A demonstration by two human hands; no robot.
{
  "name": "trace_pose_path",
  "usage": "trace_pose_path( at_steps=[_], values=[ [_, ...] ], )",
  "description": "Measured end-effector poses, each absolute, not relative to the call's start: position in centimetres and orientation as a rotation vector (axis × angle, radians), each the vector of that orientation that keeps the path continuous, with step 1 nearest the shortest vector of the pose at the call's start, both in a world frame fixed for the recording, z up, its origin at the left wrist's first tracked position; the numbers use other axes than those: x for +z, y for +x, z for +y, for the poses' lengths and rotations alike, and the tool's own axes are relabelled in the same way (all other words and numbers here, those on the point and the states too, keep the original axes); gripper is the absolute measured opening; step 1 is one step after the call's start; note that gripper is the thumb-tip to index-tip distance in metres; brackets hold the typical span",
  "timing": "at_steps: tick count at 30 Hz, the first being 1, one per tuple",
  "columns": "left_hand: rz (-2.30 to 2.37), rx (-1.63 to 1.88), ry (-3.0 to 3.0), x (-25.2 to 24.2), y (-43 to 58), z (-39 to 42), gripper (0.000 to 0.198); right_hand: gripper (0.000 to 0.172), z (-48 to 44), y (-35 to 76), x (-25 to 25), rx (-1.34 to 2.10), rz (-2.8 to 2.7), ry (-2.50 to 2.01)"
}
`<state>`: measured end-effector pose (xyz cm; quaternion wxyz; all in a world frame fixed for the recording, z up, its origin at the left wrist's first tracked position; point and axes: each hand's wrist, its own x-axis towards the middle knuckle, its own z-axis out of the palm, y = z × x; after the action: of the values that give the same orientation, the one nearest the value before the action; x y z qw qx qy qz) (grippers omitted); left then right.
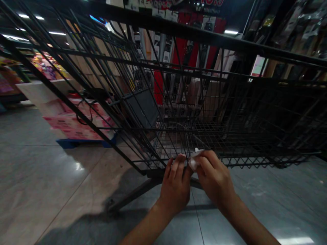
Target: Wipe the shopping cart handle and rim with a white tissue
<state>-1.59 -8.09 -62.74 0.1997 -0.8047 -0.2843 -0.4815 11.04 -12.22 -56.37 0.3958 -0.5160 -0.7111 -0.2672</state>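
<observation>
A black wire shopping cart (178, 71) stands side-on across the view. At its lower edge my left hand (176, 183) rests with fingers curled over the bottom rail. Close beside it on the right, my right hand (217, 177) pinches a crumpled white tissue (195, 161) against the same rail. The tissue lies between the two hands, near my left index finger. A grey flap (143, 108) is fixed inside the cart, up and to the left of my hands.
Pink and white cartons (79, 122) are stacked on a blue pallet (67, 143) at the left. Behind the cart, a shelf rack holds hanging packaged goods (184, 51). A cart leg (135, 194) with a wheel reaches down to the tiled floor (84, 190).
</observation>
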Motion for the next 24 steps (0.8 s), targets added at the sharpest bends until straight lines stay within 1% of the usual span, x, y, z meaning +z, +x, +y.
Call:
trace_pose_path(
  at_steps=[3, 5, 8, 12, 15, 17, 20, 21, 24],
  values=[
    [-0.692, -1.315, -2.377, -61.5, -3.4, -8.3, 0.041, 0.019, -12.6, 10.8, -55.2, -0.623, -1.777, -1.342],
    [-0.669, -1.432, -2.377, -59.7, -4.6, -8.4, 0.038, 0.019, -13.1, 10.6, -54.0, -0.649, -1.713, -1.306],
    [-0.545, -1.528, -2.186, -55.2, -6.0, -8.1, 0.036, 0.017, -13.8, 10.5, -52.3, -0.730, -1.608, -1.221],
    [-0.470, -1.530, -1.982, -47.8, -6.0, -6.7, 0.040, 0.019, -13.2, 10.5, -51.4, -0.763, -1.536, -1.192],
    [-0.395, -1.388, -2.072, -44.2, -5.1, -5.7, 0.036, 0.019, -12.1, 10.9, -52.5, -0.762, -1.580, -1.215],
    [-0.370, -1.187, -2.120, -43.6, -4.7, -4.9, 0.032, 0.021, -11.6, 11.3, -53.8, -0.794, -1.609, -1.227],
    [-0.288, -0.927, -2.099, -44.6, -4.5, -3.7, 0.029, 0.023, -11.4, 11.9, -55.6, -0.832, -1.651, -1.252],
    [-0.235, -0.862, -2.114, -45.1, -4.6, -3.4, 0.030, 0.023, -11.5, 12.1, -56.1, -0.831, -1.669, -1.262],
    [-0.120, -0.741, -2.202, -46.1, -4.8, -2.7, 0.042, 0.024, -11.8, 12.2, -56.8, -0.821, -1.701, -1.290]
  ],
)
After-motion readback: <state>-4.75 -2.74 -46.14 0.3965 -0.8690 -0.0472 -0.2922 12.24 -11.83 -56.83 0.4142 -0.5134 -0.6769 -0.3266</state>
